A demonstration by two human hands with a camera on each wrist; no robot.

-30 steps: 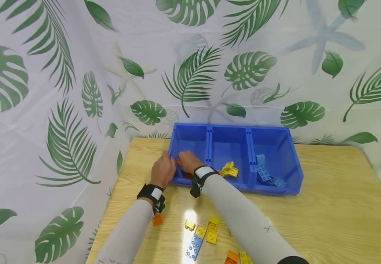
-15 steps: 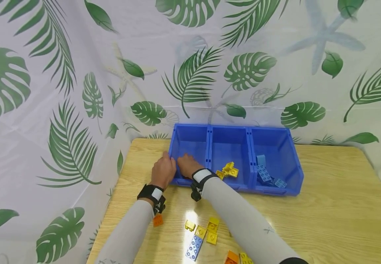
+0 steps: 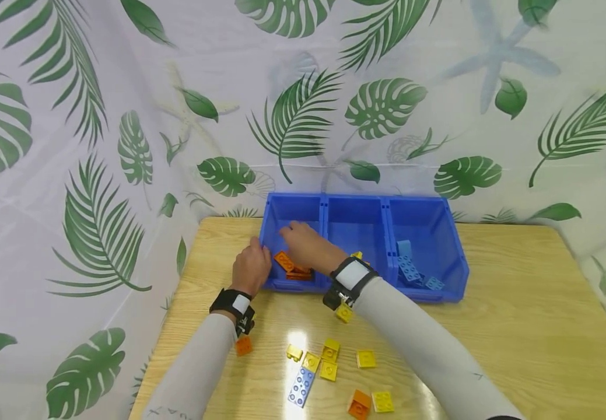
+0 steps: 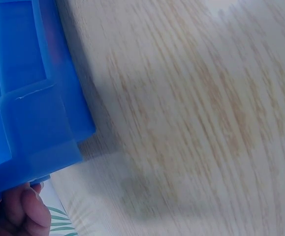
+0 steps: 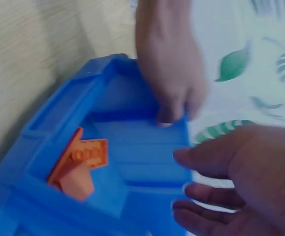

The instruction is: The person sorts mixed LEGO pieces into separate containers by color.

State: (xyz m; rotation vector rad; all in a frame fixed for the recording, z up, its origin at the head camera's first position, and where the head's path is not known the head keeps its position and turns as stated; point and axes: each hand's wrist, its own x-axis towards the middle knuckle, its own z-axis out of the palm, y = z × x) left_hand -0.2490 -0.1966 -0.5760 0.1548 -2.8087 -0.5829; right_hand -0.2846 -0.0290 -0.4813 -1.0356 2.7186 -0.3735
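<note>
A blue three-compartment bin point(image 3: 355, 207) stands on the table against the wall cloth. My left hand point(image 3: 251, 268) grips its left side wall; the right wrist view shows the thumb over the inner face, and in the left wrist view the curled fingers point(image 4: 26, 209) are outside. Over the left compartment hovers my right hand point(image 3: 310, 246), its fingers apart and holding nothing. Several orange toy bricks point(image 3: 284, 261) lie in that compartment, close to its front wall point(image 5: 66, 115). Yellow bricks in the middle compartment are mostly hidden by the right wrist.
Light blue bricks point(image 3: 409, 267) lie in the right compartment. Loose on the table are several yellow bricks point(image 3: 329, 370), a long blue brick point(image 3: 301, 387), an orange brick point(image 3: 359, 404) near the front and another orange brick point(image 3: 244, 345) by the left sleeve.
My right hand has risen from the floor of the left compartment, uncovering the orange bricks. The left hand keeps its grip on the bin wall. The head view has shifted slightly.
</note>
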